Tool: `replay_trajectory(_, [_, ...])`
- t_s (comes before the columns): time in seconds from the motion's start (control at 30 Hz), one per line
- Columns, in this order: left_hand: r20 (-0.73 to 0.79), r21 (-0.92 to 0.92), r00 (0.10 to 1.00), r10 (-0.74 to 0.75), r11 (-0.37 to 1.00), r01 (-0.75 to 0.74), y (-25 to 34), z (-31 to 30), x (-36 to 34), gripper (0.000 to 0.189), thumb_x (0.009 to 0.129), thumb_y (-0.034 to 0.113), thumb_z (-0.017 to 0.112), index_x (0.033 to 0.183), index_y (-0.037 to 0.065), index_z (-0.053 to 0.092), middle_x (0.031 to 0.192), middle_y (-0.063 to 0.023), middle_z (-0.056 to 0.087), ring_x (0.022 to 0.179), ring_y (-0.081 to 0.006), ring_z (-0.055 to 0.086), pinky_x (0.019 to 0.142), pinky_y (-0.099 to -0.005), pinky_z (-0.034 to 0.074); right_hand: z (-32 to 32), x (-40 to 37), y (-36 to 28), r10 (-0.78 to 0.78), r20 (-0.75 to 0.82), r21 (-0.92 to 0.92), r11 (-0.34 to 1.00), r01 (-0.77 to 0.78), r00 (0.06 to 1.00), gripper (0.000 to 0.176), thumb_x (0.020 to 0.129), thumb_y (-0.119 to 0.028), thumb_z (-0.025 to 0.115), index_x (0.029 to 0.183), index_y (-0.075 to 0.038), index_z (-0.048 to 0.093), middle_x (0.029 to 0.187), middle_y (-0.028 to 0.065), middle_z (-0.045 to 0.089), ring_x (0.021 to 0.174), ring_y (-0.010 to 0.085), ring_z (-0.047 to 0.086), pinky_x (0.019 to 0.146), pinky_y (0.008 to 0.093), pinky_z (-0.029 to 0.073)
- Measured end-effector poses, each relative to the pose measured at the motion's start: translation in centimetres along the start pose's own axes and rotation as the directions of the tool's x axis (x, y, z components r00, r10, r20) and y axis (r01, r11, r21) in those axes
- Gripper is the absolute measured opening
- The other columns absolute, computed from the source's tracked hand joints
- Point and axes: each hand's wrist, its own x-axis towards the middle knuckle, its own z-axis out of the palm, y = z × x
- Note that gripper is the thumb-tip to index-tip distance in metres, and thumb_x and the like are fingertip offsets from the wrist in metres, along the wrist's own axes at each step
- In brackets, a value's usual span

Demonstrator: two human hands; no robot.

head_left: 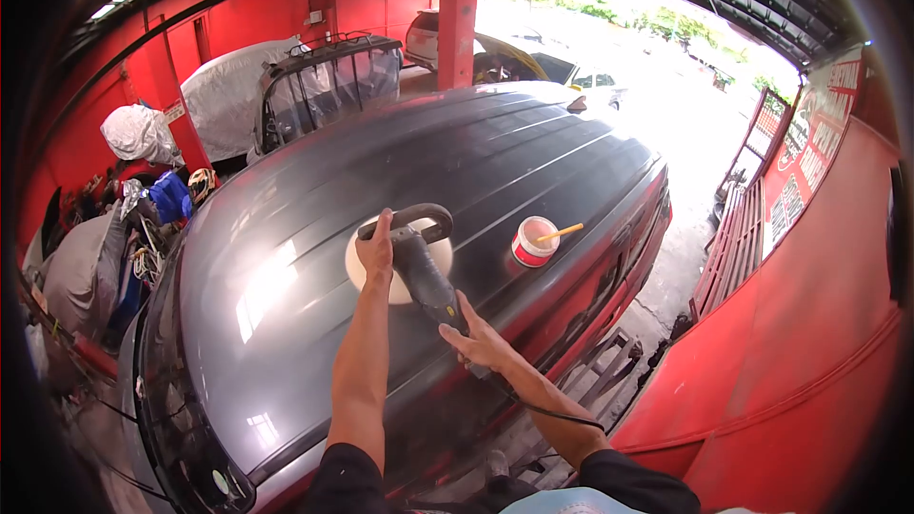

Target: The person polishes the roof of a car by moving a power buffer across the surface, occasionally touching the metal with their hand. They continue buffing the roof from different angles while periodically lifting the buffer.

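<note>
A dark polishing machine rests with its round pale pad on the dark roof of a vehicle. My left hand is wrapped round the machine's front, by its curved black handle. Further back on the body, near the cord end, my right hand grips the rear of the machine. To the right of the pad, a red and white tub stands on the roof with a yellow stick leaning in it.
Covered vehicles and piled items lie to the left. A red post rises behind the roof. On the right are a red wall and a metal bench. The machine's cord runs over my right forearm.
</note>
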Motion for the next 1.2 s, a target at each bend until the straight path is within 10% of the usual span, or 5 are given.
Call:
replay_trajectory(0.13, [-0.012,-0.086,0.999,-0.032,0.996,0.031,0.2,-1.8,-0.1,0.039,0.079,0.033,0.076,0.096,-0.002,0.071,0.096,-0.0048,0.068,0.088,-0.0144,0.060,0.080,-0.0298,0.046,2.0,1.1,2.2,-0.264,0.024,0.024,0.964,0.263,0.964,0.090,0.094,-0.039,0.059,0.155,-0.013,-0.001,0.098,0.0145,0.063,0.067,0.0153,0.061,0.064,0.0313,0.051])
replay_trajectory(0.47, [-0.293,-0.058,0.945,0.148,0.983,-0.173,1.2,-16.5,-4.1,0.024,0.082,0.018,0.076,0.091,-0.003,0.069,0.087,-0.0058,0.068,0.076,-0.0129,0.062,0.069,-0.0260,0.048,9.2,-5.5,-1.4,0.090,0.336,0.135,0.980,-0.143,0.937,0.085,0.095,-0.033,0.056,0.155,-0.017,-0.001,0.077,0.0060,0.055,0.058,0.0127,0.054,0.054,0.0291,0.048])
replay_trajectory(0.57, [-0.412,0.014,0.887,0.206,0.975,-0.220,1.5,-24.1,-4.3,0.021,0.083,0.017,0.074,0.089,-0.002,0.071,0.085,-0.0037,0.068,0.075,-0.0125,0.063,0.067,-0.0254,0.049,12.7,-5.3,-2.1,0.071,0.488,0.020,0.996,-0.092,0.870,0.080,0.095,-0.037,0.054,0.154,-0.016,0.005,0.097,0.0307,0.065,0.098,0.0456,0.063,0.089,0.0438,0.046])
replay_trajectory(0.8, [-0.629,0.226,0.693,0.353,0.936,-0.272,3.4,-38.9,-7.6,0.036,0.086,0.023,0.067,0.112,-0.002,0.067,0.110,-0.0095,0.066,0.092,-0.0178,0.065,0.080,-0.0290,0.049,22.1,-4.7,-0.5,-0.136,0.667,0.004,0.984,0.179,0.733,0.075,0.096,-0.040,0.049,0.154,-0.024,0.003,0.096,0.0337,0.063,0.097,0.0510,0.060,0.086,0.0481,0.045])
replay_trajectory(1.2, [-0.578,0.272,0.741,0.342,0.937,-0.220,3.0,-33.8,-4.1,0.033,0.086,0.025,0.064,0.104,-0.001,0.069,0.099,-0.0050,0.067,0.075,-0.0114,0.056,0.066,-0.0255,0.043,18.6,-5.5,-2.2,-0.146,0.568,0.065,0.989,0.132,0.810,0.079,0.095,-0.032,0.054,0.154,-0.017,0.005,0.084,0.0289,0.062,0.084,0.0468,0.061,0.080,0.0450,0.045])
